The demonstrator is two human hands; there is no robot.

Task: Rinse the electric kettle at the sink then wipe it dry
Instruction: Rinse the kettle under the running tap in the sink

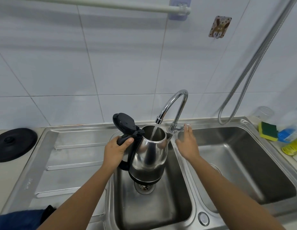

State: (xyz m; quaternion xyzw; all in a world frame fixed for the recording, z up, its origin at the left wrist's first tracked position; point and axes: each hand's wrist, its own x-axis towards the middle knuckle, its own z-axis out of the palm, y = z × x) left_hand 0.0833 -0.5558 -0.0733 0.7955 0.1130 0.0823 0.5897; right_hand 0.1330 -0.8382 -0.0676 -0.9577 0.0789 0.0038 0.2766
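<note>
Left grip (117, 149) clamps kettle (150, 155) handle, lid up, under running tap (175, 107); right grip (187, 143) spread wide beside it.

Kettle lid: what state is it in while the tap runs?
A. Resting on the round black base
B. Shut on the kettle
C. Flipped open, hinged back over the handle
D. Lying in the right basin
C: the black lid stands tipped back above the handle gripped by the left hand, and water from the tap streams into the open kettle.

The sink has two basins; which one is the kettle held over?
The left basin, with the uncovered drain; the left hand holds the kettle there.
</note>
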